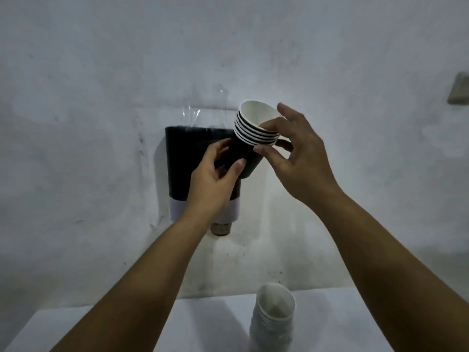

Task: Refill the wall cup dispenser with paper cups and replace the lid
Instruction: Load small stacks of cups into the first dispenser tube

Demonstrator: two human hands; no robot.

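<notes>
A nested stack of black paper cups point(250, 148) with white rims tilts in front of the wall dispenser point(182, 168), a black body with a white lower band. My left hand point(215, 181) grips the stack's lower part. My right hand point(291, 153) pinches the white rims near the top with thumb and fingertips. The dispenser's top is open, with clear plastic point(200, 115) sticking up behind it. A cup bottom point(220, 228) pokes out below the dispenser. No lid is in view.
On the white counter point(198, 326) below, another stack of paper cups in a clear plastic sleeve point(274, 318) stands upright. A small fixture point(459, 90) sits on the wall at the far right. The wall is bare grey-white.
</notes>
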